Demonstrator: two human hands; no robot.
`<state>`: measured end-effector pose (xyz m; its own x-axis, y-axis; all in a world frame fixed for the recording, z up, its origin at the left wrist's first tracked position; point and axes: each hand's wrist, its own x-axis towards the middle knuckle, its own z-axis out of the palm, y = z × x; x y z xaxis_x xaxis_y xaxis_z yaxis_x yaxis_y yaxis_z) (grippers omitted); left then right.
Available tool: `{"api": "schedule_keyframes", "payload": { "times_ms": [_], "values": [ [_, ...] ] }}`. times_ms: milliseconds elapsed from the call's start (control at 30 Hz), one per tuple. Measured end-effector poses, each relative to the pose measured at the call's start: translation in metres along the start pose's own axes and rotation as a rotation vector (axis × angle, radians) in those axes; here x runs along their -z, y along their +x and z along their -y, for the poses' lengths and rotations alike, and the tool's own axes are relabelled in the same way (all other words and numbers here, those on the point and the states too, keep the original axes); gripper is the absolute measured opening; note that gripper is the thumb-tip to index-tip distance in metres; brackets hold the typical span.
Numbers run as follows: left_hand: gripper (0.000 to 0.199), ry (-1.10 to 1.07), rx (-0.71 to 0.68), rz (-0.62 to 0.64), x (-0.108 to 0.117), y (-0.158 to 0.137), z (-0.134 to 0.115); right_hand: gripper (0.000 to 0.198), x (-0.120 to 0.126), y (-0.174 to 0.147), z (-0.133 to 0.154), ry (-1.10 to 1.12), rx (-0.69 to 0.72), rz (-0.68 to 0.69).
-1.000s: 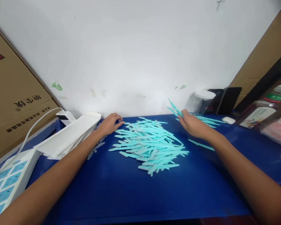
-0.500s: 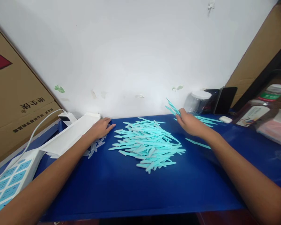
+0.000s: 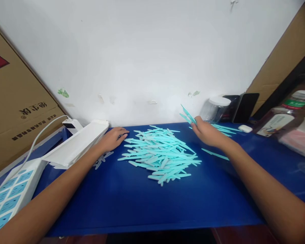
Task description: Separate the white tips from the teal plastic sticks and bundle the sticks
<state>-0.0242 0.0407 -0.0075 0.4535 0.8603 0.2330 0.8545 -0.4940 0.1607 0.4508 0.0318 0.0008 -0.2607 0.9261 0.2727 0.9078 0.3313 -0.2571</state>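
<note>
A heap of teal eyebrow razors (image 3: 160, 152) with translucent caps lies in the middle of the blue table. My right hand (image 3: 205, 131) is closed around several teal razors (image 3: 188, 115), whose slim ends point up and left toward the wall. Below that hand lies a single razor (image 3: 215, 154), and a few more razors (image 3: 225, 128) lie behind its wrist. At the heap's left edge, my left hand (image 3: 114, 138) is open, palm down, fingers stretched toward the razors. Loose clear caps (image 3: 101, 159) lie partly hidden beneath its wrist.
Left are a white paper stack (image 3: 76, 145), a power strip (image 3: 12, 193), a small white device (image 3: 72, 125) with a cable, and a cardboard box (image 3: 20, 88). Right are a lidded clear jar (image 3: 216, 108), a phone (image 3: 245, 107), a white case (image 3: 245, 128) and a bottle (image 3: 277, 118).
My left hand has shifted slightly right, its fingertips closer to the heap. My right hand keeps its razors in nearly the same place. The view has tilted a little.
</note>
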Motion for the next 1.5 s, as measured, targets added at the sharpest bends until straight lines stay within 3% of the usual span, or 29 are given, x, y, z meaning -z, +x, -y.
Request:
{"api": "schedule_keyframes", "payload": {
  "times_ms": [133,333,600,833,1100,1500],
  "values": [
    [0.043,-0.016,0.032,0.003,0.009,0.005,0.009,0.02,0.002,0.001,-0.002,0.0,-0.013,-0.008],
    [0.049,-0.051,0.132,-0.052,0.02,-0.029,0.021,0.022,0.005,0.0,0.002,0.009,-0.017,-0.012],
    [0.074,0.017,0.233,0.023,-0.008,-0.071,0.005,0.022,0.0,-0.001,0.005,0.021,-0.014,-0.005],
    [0.048,0.082,0.212,-0.105,-0.014,-0.061,-0.005,0.024,0.0,-0.002,0.006,0.031,-0.014,-0.004],
    [0.041,0.179,0.187,-0.036,-0.007,-0.056,-0.012,0.022,0.001,-0.001,0.009,0.045,-0.017,-0.006],
    [0.047,0.396,0.202,0.084,-0.005,-0.053,-0.028,0.024,0.0,-0.002,0.013,0.098,0.0,-0.021]
  ]
}}
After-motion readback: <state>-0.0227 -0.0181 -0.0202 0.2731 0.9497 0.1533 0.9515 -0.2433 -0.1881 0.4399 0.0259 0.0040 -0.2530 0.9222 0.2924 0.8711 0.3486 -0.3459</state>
